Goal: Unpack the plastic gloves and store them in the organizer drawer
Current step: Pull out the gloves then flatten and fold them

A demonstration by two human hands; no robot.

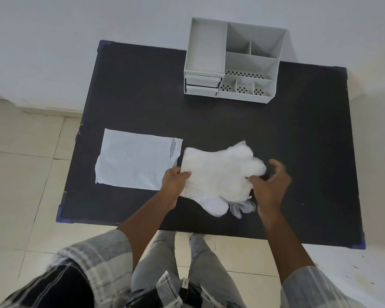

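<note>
A thick white stack of plastic gloves [218,174] lies on the black table [298,152], near its front edge. My left hand [175,182] pinches the stack's left edge between thumb and fingers. My right hand [270,182] curls at the stack's right side, thumb touching the gloves and fingers spread above them. A thin clear glove [242,206] sticks out under the stack at the front. The empty, flat packaging bag [136,160] lies to the left. The grey organizer [231,61] stands at the back, and its two small drawers [202,85] at the lower left look closed.
The organizer has open top compartments, some with perforated floors. Blue corner guards [62,215] cap the table's corners. A white wall runs behind the table, and tiled floor surrounds it. My legs stand at the table's front edge.
</note>
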